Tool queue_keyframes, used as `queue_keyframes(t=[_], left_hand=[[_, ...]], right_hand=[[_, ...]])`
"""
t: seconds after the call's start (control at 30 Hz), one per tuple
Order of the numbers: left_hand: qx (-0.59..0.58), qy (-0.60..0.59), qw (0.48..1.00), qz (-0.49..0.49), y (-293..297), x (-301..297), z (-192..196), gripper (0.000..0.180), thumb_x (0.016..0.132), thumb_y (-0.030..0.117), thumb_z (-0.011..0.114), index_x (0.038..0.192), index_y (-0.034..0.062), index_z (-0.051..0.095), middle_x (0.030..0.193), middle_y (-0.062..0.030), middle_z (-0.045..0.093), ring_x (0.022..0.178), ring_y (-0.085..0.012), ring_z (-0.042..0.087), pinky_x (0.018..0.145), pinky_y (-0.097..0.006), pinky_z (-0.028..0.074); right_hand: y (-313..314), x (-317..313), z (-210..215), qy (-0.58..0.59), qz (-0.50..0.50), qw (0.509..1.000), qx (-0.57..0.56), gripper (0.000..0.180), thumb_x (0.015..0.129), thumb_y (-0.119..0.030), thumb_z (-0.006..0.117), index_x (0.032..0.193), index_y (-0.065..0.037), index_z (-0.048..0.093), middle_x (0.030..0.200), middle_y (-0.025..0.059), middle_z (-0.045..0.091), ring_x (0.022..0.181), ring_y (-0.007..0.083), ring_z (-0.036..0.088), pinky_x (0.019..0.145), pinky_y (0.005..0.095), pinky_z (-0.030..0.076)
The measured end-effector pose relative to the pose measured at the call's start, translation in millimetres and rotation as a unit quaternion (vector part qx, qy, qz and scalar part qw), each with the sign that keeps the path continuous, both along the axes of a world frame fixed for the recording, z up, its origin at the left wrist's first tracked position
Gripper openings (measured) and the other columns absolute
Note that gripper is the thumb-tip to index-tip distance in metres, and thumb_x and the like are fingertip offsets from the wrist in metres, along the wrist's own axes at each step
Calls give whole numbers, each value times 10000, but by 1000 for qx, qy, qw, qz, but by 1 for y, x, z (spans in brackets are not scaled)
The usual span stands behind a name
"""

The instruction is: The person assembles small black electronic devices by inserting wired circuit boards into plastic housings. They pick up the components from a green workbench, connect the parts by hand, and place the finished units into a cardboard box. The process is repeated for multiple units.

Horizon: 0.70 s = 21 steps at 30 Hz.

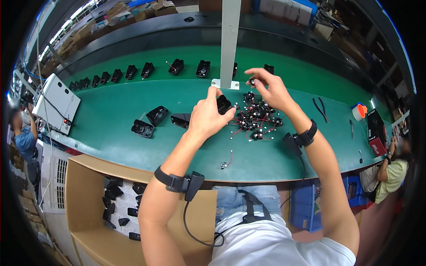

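Note:
My left hand [207, 114] grips a small black plastic housing [223, 104] above the green table [111, 106]. My right hand [269, 88] is raised beside it and pinches a small black switch part [252, 81] with thin wires between thumb and fingers. Just below both hands lies a tangled pile of small black parts with red and black wires [255, 119]. One loose wired piece [226, 163] lies near the table's front edge. Both wrists carry black straps with devices.
Three black housings [157, 115] lie left of my hands; a row of several more [146, 69] runs along the far belt. A white post [229, 42] stands ahead. Pliers [320, 108] and a tape roll [359, 111] lie right. A cardboard box [88, 199] with black parts stands lower left. People sit at both sides.

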<state>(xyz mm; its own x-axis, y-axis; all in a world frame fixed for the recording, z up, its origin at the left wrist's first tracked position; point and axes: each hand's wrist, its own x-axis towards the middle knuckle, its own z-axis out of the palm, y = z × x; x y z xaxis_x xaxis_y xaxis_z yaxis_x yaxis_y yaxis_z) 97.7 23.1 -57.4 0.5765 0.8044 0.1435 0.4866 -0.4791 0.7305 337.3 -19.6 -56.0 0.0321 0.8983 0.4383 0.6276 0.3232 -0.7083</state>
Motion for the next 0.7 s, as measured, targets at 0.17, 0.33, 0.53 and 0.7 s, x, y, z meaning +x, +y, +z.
queue_keyframes(t=[0.17,0.33,0.53,0.7], left_hand=[[-99,-94,987,-81,-13,7,-2,494,851,289,731,1251,92,517,918,-97,688,841,-176,658,752,-347,525],[-225,-121,959,-123,-18,6,-7,522,870,184,657,1347,107,459,1055,-87,631,926,-157,631,737,-312,530],[-386,-235,881,-142,-23,8,5,626,855,-27,628,1427,81,396,1262,-102,524,1017,-189,655,765,-325,617],[-370,-243,882,-162,-25,5,15,740,819,-57,687,1470,67,357,1309,-127,503,1060,-210,652,802,-331,616]], right_hand=[[-26,-1,-10,393,91,905,-133,215,1013,-109,530,1226,-92,558,1055,105,707,763,81,623,719,253,535],[-51,-19,-11,473,198,841,-172,254,1001,-113,571,1231,-4,576,1143,150,671,934,146,685,840,267,565],[-74,-21,-8,431,181,866,-178,319,942,-95,651,1233,22,594,1137,177,690,980,194,690,882,313,564],[-80,-23,-5,414,118,896,-110,199,922,-43,658,1112,6,624,1140,180,697,1032,200,685,907,317,558]])
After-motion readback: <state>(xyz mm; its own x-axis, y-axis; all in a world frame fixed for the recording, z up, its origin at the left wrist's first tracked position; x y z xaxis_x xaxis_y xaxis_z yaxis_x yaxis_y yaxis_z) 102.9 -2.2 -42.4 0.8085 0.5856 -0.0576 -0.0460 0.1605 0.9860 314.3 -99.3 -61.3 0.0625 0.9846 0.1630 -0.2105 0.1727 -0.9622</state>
